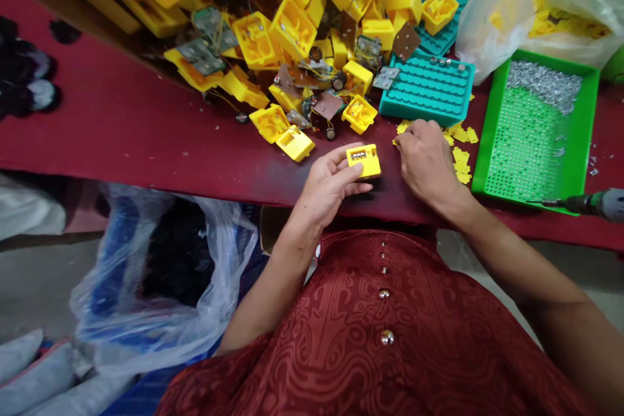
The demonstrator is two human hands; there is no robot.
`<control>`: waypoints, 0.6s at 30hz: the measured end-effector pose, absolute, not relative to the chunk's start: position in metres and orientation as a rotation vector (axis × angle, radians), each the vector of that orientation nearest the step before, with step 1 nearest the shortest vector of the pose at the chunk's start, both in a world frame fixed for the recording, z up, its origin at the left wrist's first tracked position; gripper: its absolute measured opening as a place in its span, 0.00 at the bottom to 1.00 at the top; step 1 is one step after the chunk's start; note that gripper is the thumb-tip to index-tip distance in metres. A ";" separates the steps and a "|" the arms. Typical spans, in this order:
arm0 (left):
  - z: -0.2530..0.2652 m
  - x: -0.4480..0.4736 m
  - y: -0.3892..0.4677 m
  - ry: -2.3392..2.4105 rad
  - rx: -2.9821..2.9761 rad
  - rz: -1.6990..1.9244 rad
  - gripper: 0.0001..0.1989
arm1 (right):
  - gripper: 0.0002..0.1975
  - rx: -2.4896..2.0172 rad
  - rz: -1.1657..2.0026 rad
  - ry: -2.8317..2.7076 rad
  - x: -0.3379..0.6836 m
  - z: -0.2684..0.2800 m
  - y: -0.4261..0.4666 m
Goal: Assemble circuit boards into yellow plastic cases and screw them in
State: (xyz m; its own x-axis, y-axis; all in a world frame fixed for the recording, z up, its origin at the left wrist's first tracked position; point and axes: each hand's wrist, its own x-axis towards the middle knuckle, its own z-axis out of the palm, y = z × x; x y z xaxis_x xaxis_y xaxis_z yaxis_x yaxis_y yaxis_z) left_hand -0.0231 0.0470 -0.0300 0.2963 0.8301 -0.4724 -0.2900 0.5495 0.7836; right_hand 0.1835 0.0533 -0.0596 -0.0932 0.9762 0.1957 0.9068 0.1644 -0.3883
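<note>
My left hand (pixel 327 185) grips a small yellow plastic case (pixel 369 166) between thumb and fingers. Its open compartment faces up and shows several silvery button cells (pixel 359 155) in a row. To the right of it, my right hand (pixel 426 159) is closed, palm down, its fingertips pinching at a small yellow cover (pixel 396 141) on the table. More flat yellow covers (pixel 461 166) lie scattered just right of that hand. Part of what the right fingers touch is hidden under them.
Yellow housings (pixel 292 29) with wires and circuit boards are heaped behind. Teal trays (pixel 429 88) stand in front of a plastic bag (pixel 541 19). Right, a green basket (pixel 480 143) holds small screws (pixel 546 81), with a screwdriver (pixel 604 203) across its near edge. Below left sits a lined blue crate (pixel 117 247).
</note>
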 end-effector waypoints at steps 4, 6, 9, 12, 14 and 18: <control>-0.028 -0.019 0.048 1.007 0.606 0.846 0.25 | 0.15 -1.708 0.246 -1.970 0.189 -0.054 0.048; -0.027 -0.017 0.050 1.003 0.594 0.850 0.25 | 0.14 -1.695 0.347 -1.881 0.196 -0.049 0.047; -0.025 -0.011 0.053 0.993 0.626 0.868 0.24 | 0.13 -1.665 0.439 -1.821 0.206 -0.044 0.044; -0.025 -0.004 0.056 0.997 0.665 0.868 0.25 | 0.16 -1.648 0.671 -1.751 0.214 -0.043 0.038; -0.026 0.001 0.057 1.009 0.692 0.862 0.25 | 0.17 -1.663 0.787 -1.712 0.217 -0.043 0.034; -0.030 0.007 0.057 1.039 0.703 0.850 0.25 | 0.10 -1.730 0.638 -1.790 0.216 -0.046 0.028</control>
State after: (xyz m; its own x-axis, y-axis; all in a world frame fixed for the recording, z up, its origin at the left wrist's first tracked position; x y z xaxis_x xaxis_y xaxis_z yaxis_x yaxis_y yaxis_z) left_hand 0.0068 0.0573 -0.0303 0.2584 0.8606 -0.4389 -0.2600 0.4995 0.8264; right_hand 0.2162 0.0277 -0.0461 -0.0068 0.9976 0.0693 0.7291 0.0524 -0.6824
